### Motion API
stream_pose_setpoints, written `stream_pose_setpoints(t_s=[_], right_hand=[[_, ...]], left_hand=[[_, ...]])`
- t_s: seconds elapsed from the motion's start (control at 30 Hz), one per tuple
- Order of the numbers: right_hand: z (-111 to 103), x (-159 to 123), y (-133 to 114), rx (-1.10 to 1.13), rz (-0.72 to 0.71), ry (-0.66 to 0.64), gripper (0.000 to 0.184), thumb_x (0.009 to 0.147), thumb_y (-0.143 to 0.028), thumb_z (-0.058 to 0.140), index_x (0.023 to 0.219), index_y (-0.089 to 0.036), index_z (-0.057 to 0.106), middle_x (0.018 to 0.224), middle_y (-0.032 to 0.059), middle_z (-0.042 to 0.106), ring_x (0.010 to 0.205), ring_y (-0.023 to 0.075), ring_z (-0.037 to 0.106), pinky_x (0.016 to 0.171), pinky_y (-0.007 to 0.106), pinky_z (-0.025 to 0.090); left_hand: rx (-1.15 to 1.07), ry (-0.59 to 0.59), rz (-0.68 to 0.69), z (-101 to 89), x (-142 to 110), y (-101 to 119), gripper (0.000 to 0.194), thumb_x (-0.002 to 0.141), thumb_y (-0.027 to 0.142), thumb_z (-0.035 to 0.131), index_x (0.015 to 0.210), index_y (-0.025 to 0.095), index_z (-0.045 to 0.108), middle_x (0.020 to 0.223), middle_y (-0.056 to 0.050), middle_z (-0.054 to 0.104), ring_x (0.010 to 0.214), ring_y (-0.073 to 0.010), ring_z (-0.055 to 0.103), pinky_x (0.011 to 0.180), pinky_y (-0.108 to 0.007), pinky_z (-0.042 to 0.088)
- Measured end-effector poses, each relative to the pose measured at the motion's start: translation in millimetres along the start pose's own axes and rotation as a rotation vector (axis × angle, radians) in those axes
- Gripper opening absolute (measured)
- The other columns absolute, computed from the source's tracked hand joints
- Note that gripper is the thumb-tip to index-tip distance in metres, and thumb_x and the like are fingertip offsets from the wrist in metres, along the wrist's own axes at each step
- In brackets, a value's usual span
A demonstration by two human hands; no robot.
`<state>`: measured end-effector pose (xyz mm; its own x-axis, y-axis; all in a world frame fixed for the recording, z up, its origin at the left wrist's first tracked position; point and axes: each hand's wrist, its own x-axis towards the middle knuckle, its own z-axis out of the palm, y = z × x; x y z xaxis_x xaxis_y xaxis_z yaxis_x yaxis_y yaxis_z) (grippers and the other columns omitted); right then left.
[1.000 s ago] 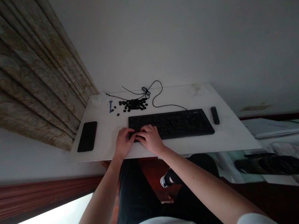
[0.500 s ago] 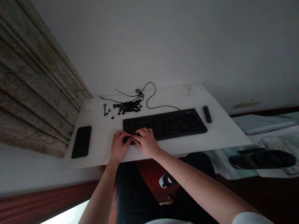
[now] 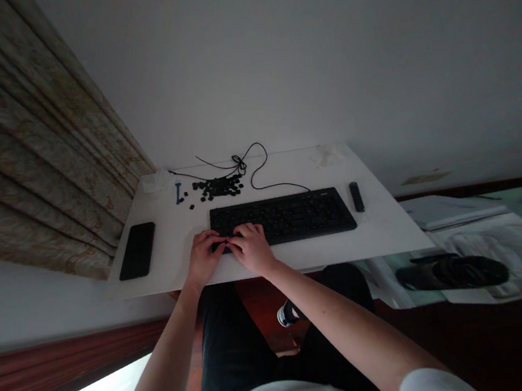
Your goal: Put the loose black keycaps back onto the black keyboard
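Observation:
A black keyboard (image 3: 293, 217) lies along the front of the white table. Over its lower left corner, my left hand (image 3: 202, 254) has thumb and forefinger drawn together. My right hand (image 3: 252, 248) sits just beside it, thumb and forefinger also closed, with the fingertips of both hands nearly meeting. A small dark spot shows between them, too small to name. Behind the keyboard lies a pile of loose black keycaps (image 3: 219, 187), a few scattered to its left. Next to these is a small blue tool (image 3: 178, 193).
A black phone (image 3: 137, 251) lies on the table (image 3: 307, 256) at left, and a narrow black object (image 3: 356, 197) right of the keyboard. The keyboard's cable (image 3: 266, 164) loops behind it. Curtains (image 3: 41, 134) hang at left; a low surface with papers (image 3: 455, 209) stands at right.
The view has shifted slightly, so the table appears a little further left. Both hands stay at the keyboard's lower left corner, with only small finger movement.

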<state>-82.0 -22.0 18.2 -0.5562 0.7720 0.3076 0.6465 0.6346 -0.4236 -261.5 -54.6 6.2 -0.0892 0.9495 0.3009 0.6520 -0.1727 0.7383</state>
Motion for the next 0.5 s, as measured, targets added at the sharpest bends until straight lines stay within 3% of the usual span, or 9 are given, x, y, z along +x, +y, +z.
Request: stream_pose_setpoints(t_s=[0.3,0.5], right_hand=[[0.2,-3.7,4.0,0.028,0.039,0.068,0.029,0.093,-0.036,0.063,0.117,-0.021,0.071,0.109,0.0108,0.066,0.105,0.0260,0.052,0.089,0.042,0.035],[-4.6,-14.3,14.0,0.061,0.103,0.132,0.017,0.093,-0.033,0.063,0.097,-0.022,0.075,0.104,0.0081,0.067,0.103,0.0239,0.054,0.091,0.040,0.036]], left_hand=[[0.055,-0.020,0.035,-1.3,0.2,2.6,0.013,0.083,0.021,0.068,0.092,0.026,0.076,0.104,-0.004,0.067,0.105,-0.0235,0.058,0.098,-0.044,0.046],[0.103,0.001,0.076,0.2,-1.8,2.0,0.016,0.087,0.023,0.066,0.099,0.027,0.076,0.103,-0.004,0.068,0.105,-0.0223,0.059,0.097,-0.043,0.048]])
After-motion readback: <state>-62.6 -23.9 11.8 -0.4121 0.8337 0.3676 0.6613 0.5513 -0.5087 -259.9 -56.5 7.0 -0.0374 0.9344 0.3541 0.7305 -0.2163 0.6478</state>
